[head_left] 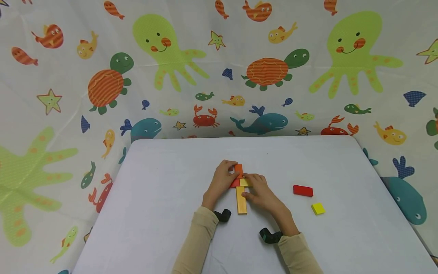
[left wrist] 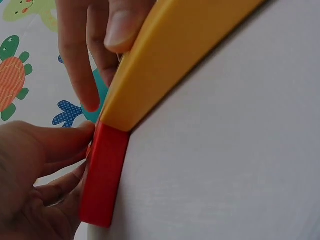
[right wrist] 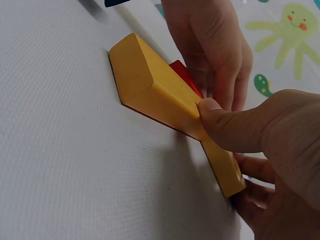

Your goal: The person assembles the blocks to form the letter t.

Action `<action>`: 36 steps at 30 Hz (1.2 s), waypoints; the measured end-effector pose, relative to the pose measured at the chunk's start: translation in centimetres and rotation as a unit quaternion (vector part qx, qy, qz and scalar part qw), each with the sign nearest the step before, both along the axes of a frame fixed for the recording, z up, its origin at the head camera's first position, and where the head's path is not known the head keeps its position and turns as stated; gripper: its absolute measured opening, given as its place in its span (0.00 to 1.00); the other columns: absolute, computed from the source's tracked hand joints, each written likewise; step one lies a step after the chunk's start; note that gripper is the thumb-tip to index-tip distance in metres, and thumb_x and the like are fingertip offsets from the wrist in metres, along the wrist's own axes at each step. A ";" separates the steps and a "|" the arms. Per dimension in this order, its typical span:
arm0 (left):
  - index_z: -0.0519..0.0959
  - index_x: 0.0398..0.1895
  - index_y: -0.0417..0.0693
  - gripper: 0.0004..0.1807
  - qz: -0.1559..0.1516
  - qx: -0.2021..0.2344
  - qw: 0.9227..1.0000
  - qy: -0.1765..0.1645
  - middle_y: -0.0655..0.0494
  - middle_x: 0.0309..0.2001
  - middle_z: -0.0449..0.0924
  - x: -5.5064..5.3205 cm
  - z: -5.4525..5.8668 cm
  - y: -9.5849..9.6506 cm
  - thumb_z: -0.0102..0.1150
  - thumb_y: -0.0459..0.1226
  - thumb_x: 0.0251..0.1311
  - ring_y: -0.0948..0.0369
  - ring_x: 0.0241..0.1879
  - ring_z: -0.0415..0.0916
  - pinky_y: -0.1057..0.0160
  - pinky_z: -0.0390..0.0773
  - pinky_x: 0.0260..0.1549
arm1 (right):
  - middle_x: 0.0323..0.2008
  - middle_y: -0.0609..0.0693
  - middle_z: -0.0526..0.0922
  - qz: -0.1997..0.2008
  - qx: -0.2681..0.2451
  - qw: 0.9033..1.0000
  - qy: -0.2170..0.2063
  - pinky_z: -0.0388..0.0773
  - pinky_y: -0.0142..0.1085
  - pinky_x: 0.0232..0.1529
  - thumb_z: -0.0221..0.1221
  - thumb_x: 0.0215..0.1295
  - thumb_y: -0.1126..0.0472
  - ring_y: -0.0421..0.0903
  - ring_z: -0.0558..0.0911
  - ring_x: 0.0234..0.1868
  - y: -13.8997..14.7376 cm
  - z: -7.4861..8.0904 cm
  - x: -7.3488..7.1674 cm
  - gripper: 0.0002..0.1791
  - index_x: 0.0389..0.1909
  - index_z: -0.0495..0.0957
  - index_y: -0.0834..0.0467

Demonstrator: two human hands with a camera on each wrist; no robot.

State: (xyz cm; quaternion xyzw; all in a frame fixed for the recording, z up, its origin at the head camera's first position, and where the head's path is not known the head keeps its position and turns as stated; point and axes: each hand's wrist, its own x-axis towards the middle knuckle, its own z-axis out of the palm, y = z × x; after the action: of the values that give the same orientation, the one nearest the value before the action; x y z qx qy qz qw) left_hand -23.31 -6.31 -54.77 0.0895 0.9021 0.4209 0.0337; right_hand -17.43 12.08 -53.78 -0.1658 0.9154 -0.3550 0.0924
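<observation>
On the white table, wooden blocks lie together in a cross-like shape. A long yellow block (head_left: 241, 201) points toward me. Across its far end sit a red block (left wrist: 104, 175) on the left and a shorter yellow block (right wrist: 222, 167) on the right. Beyond them is an orange block (head_left: 238, 169), which my left hand (head_left: 223, 179) pinches between thumb and fingers. My right hand (head_left: 262, 191) grips the shorter yellow block, its fingers on the far side and its thumb (right wrist: 227, 125) near where it meets the long one. The fingers partly cover these blocks.
To the right of the hands a loose red block (head_left: 303, 190) lies on the table (head_left: 154, 213), with a small yellow block (head_left: 318, 208) nearer me. Behind the table hangs a cloth (head_left: 226, 49) printed with sea animals. Black wrist cameras are on both wrists.
</observation>
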 end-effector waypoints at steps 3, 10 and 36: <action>0.80 0.64 0.44 0.22 -0.006 -0.012 1.000 0.007 0.48 0.52 0.78 0.0 -0.1 0.0 0.67 0.37 0.69 0.58 0.46 0.74 0.63 0.78 0.46 | 0.70 0.62 0.70 0.003 0.003 1.000 -0.003 0.66 0.63 0.74 0.68 0.68 0.59 0.64 0.61 0.75 0.0 0.0 0.0 0.37 0.76 0.67 0.58; 0.79 0.66 0.46 0.23 -0.025 -0.035 0.999 0.009 0.49 0.58 0.78 -0.1 -0.1 -0.4 0.65 0.39 0.70 0.56 0.52 0.74 0.57 0.79 0.56 | 0.70 0.60 0.70 0.005 0.006 1.000 -0.004 0.69 0.61 0.72 0.67 0.69 0.58 0.62 0.62 0.75 0.0 -0.1 -0.1 0.36 0.76 0.68 0.54; 0.77 0.70 0.52 0.26 -0.187 0.014 0.981 -0.048 0.48 0.76 0.64 -0.4 0.1 -3.7 0.65 0.37 0.69 0.49 0.74 0.64 0.48 0.75 0.69 | 0.68 0.57 0.75 -0.002 -0.011 1.000 0.006 0.68 0.60 0.73 0.61 0.75 0.61 0.61 0.65 0.73 0.6 -0.3 -0.4 0.27 0.73 0.73 0.52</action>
State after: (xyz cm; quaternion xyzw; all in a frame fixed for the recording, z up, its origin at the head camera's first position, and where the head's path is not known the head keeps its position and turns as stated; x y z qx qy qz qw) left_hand -23.73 -10.02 -54.71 0.2363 0.8607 0.4239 0.1537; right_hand -17.84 12.65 -54.08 -0.1671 0.9123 -0.3641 0.0847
